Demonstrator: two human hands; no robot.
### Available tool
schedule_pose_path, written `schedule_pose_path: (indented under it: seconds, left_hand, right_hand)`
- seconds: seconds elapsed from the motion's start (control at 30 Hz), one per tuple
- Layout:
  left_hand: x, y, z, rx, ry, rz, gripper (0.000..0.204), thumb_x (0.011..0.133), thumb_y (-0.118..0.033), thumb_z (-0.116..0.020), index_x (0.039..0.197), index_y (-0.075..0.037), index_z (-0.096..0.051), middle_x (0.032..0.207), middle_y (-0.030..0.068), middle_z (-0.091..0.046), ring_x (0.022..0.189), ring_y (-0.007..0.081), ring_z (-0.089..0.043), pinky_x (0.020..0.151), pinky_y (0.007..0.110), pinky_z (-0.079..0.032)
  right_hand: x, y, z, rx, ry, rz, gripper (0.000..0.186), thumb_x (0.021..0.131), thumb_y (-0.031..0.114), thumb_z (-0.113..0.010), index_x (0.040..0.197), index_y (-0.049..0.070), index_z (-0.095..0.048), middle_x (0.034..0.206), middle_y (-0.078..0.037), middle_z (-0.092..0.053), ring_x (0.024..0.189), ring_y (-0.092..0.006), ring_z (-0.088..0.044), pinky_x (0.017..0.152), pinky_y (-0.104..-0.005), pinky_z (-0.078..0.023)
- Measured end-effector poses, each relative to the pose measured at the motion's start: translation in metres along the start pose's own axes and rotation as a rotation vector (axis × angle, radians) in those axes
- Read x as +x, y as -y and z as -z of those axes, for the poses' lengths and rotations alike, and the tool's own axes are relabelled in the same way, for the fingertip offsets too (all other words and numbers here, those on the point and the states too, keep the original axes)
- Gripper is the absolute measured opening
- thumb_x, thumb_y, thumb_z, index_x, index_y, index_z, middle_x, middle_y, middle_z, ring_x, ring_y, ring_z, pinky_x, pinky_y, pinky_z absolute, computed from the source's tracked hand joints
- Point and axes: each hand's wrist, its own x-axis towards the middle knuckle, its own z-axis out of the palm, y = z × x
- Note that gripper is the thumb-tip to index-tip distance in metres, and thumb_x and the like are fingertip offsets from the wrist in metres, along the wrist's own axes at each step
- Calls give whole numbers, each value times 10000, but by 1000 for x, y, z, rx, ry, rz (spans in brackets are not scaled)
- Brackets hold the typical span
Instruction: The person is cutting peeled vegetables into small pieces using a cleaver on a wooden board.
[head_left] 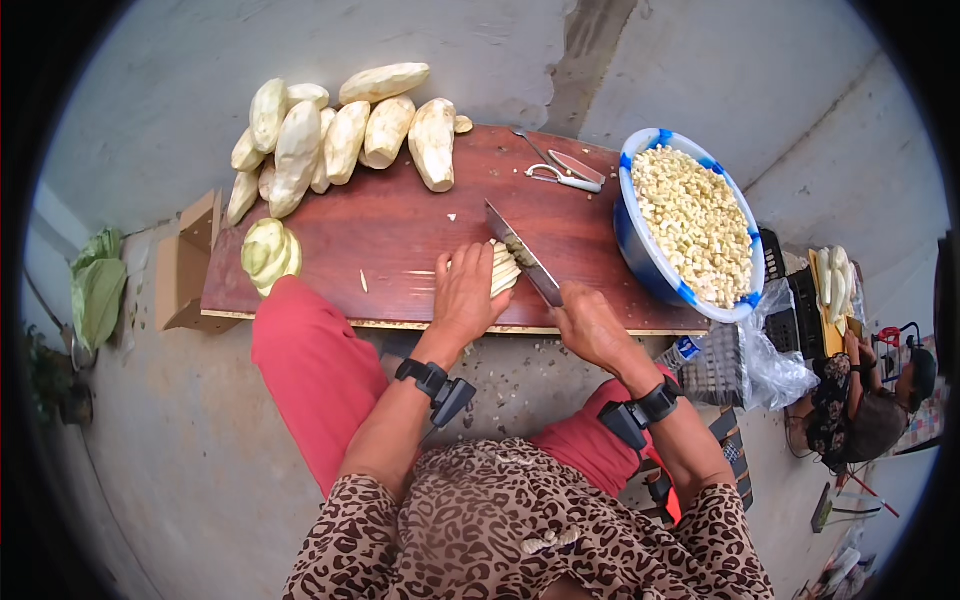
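Observation:
My right hand [592, 325] grips the handle of a broad kitchen knife [535, 270]. Its blade slants away to the upper left, with small pale bits stuck to it. Beside the blade, my left hand [463, 295] presses down on a bundle of pale vegetable strips [502, 270] on the reddish-brown board [380, 240]. Some strip ends show between hand and blade; the rest lie under my fingers. Round greenish-white slices [268, 252] are stacked near the board's left end, by my knee. Small diced pieces [692, 215] heap up in a blue-and-white basin [640, 232] at right.
Several peeled, long pale vegetables [297, 160] are piled at the back left against the wall. A peeler [563, 178] and another small tool lie at the back. A cardboard box [188, 270] stands left; at far right another person [870, 410] handles similar vegetables [835, 280].

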Motion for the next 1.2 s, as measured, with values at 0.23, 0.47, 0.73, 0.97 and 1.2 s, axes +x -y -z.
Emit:
schedule_pose_path:
  seconds: [0.23,0.47,0.73,0.97,1.2]
  left_hand:
    - [1,-1,-6,11,-84,0,748,727,-305,-781,1326,18,-473,1275,160,-533,1224,299,-472,1066,460,-300]
    - [3,-6,-2,0,-83,-10,692,751,-311,-743,1307,19,-495,1256,179,-541,1212,327,-477,1060,464,-309]
    - [4,-5,1,5,-48,1,645,751,-293,-724,1277,19,-520,1245,162,-548,1208,313,-482,1059,456,-315]
    - [3,-6,1,-9,-67,-16,666,735,-281,-737,1279,26,-505,1232,166,-550,1207,311,-484,1053,458,-326]
    - [-2,-1,-6,-56,-177,1,758,732,-287,-771,1311,68,-436,1271,224,-502,1218,377,-462,1055,480,-338]
  right_hand:
    - [2,17,17,48,-56,9,300,862,19,-591,1128,-50,-472,987,-343,-596,915,-520,-586,773,-550,-468]
    - [3,15,13,-29,-35,140,664,868,-37,-508,1491,-17,-281,931,-315,-621,815,-484,-627,703,-538,-489]
    - [19,21,18,-112,68,155,705,854,-23,-517,1500,-36,-235,902,-299,-640,765,-472,-629,661,-538,-489]
    - [27,8,-12,-72,68,88,788,796,-53,-522,1510,-56,-188,979,-320,-634,814,-456,-647,709,-509,-517]
    - [20,13,3,100,9,84,775,850,-16,-526,1514,-61,-128,988,-353,-620,830,-489,-627,727,-521,-511]
